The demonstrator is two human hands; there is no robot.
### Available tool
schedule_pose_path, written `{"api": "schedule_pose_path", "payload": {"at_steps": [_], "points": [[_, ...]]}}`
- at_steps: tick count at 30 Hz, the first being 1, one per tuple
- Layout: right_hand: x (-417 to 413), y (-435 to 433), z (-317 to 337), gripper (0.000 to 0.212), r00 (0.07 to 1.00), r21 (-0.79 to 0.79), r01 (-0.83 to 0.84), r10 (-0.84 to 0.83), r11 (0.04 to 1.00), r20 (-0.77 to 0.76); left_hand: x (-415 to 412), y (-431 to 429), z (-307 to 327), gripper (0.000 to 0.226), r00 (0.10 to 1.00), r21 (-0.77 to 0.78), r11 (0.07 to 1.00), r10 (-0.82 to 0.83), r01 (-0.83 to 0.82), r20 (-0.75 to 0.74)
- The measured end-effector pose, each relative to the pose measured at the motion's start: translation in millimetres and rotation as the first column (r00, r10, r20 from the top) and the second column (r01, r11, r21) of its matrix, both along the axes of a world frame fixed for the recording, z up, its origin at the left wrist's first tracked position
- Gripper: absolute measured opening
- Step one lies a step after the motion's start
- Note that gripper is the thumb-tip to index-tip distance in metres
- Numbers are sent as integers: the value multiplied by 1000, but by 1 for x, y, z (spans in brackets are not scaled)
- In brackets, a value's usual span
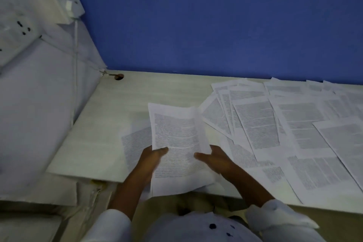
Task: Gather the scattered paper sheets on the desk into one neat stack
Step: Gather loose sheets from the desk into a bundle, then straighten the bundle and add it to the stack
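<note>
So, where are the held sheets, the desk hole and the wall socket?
held sheets (176,137): head view, printed middle of top page.
desk hole (118,77): head view, its dark centre.
wall socket (22,28): head view, face between pinholes.

Held sheets: the top page is filled with black printed paragraphs, with a few shorter lines between the blocks. The print is too blurred to make out a word.
Lone sheet, at 9 o'clock of the held sheets: one block of small print, unreadable.
Scattered sheets, at 3 o'clock of the held sheets: dense paragraphs on every page, with no word or number legible.
Readable text: none.
</note>
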State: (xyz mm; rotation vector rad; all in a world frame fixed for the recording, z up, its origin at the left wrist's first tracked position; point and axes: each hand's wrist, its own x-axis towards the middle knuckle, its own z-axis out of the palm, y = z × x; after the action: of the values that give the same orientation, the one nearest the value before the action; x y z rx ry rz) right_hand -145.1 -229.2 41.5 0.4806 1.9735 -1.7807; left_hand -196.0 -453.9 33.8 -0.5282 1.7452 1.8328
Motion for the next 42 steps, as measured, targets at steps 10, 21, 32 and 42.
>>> {"api": "schedule_pose_path", "payload": {"at_steps": [10,21,32,42], "points": [[-24,-55,-23,30,949,190,-308,314,932,-2,12,-64,-19,24,945,-246,913,305,-326,-122],[-6,9,-44,23,987,208,110,-131,972,91,10,-43,-25,16,932,-448,819,283,-357,-225],[52,109,-40,8,828,153,551,-560,820,20,-19,103,-34,10,980,-357,925,-177,132,-94],[23,220,-45,22,887,463,454,-437,761,-152,-57,230,-46,46,984,-401,901,-178,167,10]]}}
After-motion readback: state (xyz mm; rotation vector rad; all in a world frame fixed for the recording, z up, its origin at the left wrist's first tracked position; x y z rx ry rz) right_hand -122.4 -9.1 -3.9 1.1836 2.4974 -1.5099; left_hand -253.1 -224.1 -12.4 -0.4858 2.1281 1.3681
